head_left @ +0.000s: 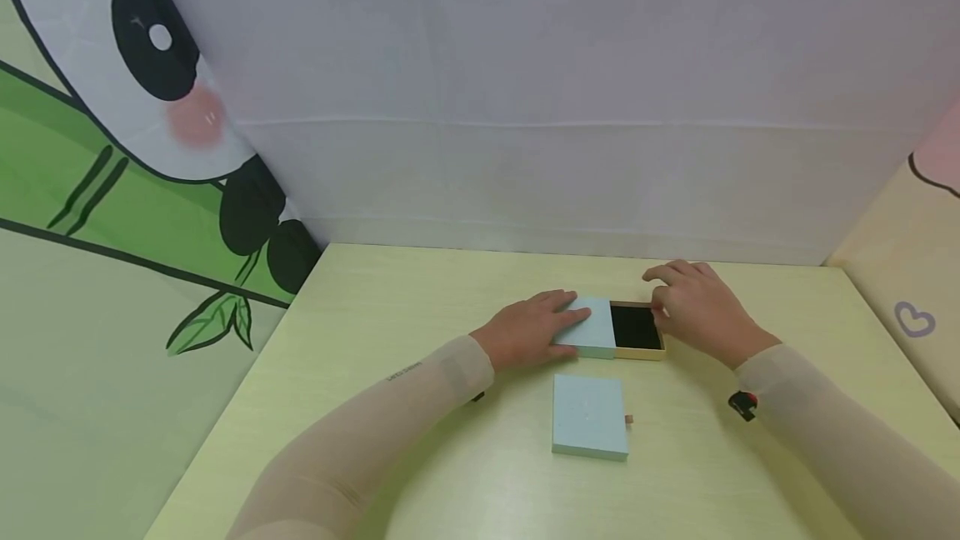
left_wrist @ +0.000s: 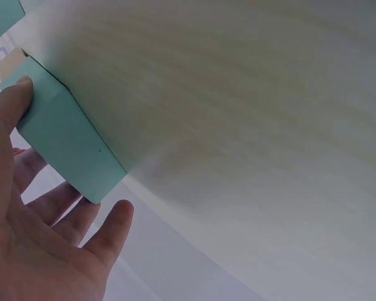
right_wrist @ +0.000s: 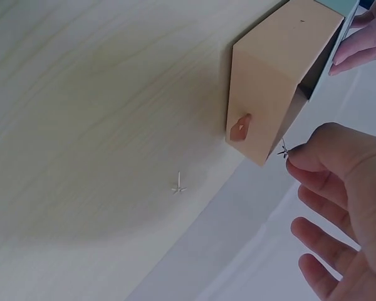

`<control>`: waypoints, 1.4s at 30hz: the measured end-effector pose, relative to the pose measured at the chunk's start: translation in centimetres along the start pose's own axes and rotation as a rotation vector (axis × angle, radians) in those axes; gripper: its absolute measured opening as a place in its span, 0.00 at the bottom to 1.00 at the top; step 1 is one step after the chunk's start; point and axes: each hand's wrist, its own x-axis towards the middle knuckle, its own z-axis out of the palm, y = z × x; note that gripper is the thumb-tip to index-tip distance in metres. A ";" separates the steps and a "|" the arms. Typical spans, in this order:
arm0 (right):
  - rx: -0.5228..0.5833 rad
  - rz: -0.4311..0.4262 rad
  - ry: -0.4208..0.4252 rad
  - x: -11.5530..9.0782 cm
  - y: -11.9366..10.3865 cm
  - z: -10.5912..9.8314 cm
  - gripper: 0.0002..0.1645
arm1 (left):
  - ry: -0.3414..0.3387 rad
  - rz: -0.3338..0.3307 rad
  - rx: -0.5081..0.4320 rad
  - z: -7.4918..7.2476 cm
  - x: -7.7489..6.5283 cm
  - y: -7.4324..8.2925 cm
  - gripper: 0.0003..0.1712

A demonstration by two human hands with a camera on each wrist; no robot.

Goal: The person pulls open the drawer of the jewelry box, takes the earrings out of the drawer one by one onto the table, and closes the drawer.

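Pinching a small spiky metallic piece (right_wrist: 284, 151) between thumb and forefinger, the right hand (head_left: 701, 311) is at the drawer's (head_left: 636, 328) three o'clock edge. Left hand (head_left: 528, 327): fingers spread across the pale-blue box (head_left: 597, 332) at nine o'clock. Second box (head_left: 590, 415): apart, six o'clock.

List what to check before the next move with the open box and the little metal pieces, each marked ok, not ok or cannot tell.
1. Left hand holding the open box: ok.
2. Drawer pulled partway out: ok.
3. Right hand pinching one metal piece: ok.
4. Second metal piece off the table: not ok, it lies there.
5. Slots in the black lining: cannot tell, no detail shows.
6. Other box shut: ok.
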 end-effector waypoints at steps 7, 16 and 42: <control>0.017 0.012 -0.003 -0.7 0.8 -0.3 0.13 | 0.013 0.009 0.020 0.0 -0.1 0.0 0.44; 0.002 0.037 0.003 -1.8 2.3 -0.1 0.12 | 0.014 0.021 0.028 -0.3 0.0 -0.2 0.45; 0.013 0.101 -0.107 -3.2 3.9 0.9 0.09 | 0.019 0.015 0.004 -0.1 -0.2 0.0 0.43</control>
